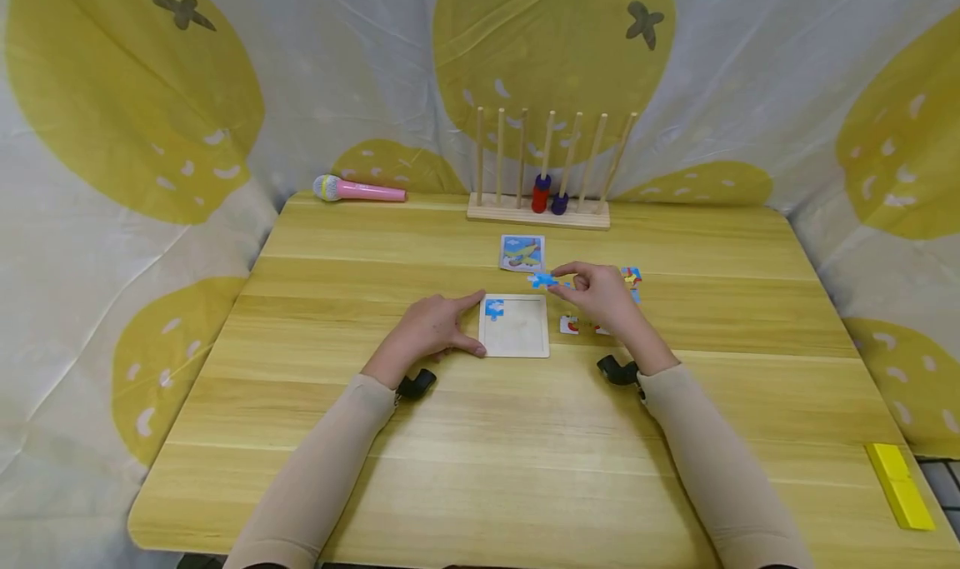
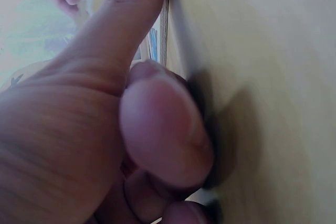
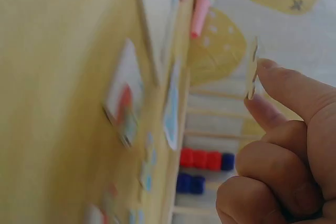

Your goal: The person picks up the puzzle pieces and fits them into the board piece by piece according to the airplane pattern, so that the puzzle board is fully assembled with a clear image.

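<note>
My right hand (image 1: 602, 296) pinches a blue jigsaw piece (image 1: 542, 281) between thumb and index finger, raised off the table. In the right wrist view this piece (image 3: 252, 72) shows edge-on. A square wooden puzzle tray (image 1: 521, 336) lies below and to its left. One blue piece (image 1: 494, 308) sits in the tray's upper left corner. My left hand (image 1: 431, 326) touches the tray's left side, thumb and index finger spread towards its two corners. More jigsaw pieces (image 1: 569, 325) lie right of the tray, partly hidden by the right hand.
A picture card (image 1: 522, 253) of an airplane lies behind the tray. Further back stand a wooden peg rack (image 1: 495, 208) with red and blue beads and a pink toy microphone (image 1: 371, 192). Yellow blocks (image 1: 900, 486) lie at the table's right edge.
</note>
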A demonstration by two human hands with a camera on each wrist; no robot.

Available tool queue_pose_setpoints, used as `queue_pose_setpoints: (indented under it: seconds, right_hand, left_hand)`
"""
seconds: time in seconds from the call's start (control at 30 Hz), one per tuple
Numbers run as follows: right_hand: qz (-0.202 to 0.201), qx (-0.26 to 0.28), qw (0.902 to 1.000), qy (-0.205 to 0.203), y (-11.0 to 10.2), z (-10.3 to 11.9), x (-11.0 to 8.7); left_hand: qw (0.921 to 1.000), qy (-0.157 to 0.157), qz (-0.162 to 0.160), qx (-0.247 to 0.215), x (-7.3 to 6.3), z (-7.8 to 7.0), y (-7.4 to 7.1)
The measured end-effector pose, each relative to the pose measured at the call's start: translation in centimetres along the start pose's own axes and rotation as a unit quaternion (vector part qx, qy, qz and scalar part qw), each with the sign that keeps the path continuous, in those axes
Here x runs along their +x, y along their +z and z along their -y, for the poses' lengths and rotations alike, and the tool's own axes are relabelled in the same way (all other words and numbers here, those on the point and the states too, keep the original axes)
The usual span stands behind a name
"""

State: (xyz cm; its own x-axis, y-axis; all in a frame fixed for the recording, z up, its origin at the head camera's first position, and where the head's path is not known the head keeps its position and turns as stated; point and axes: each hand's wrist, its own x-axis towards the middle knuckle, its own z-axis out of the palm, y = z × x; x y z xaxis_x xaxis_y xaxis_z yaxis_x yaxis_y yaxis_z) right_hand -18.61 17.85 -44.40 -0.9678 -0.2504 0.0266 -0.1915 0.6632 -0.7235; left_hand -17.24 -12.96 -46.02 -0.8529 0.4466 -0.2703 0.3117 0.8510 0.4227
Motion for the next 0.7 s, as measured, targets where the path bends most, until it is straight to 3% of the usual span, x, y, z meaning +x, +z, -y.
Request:
queue_pose_setpoints:
  seconds: [0.27, 0.7]
  right_hand:
    - [0.032, -0.02, 0.9989, -0.028, 3.7, 0.1, 0.5]
    - [0.052, -0.068, 0.9955, -0.04, 5.3, 0.2, 1.2]
  left_hand:
    - [0.9999, -0.005, 0.01, 0.009, 0.1, -0.1, -0.1]
    - [0.9999, 0.0, 0.009, 0.009, 0.2, 0.1, -0.1]
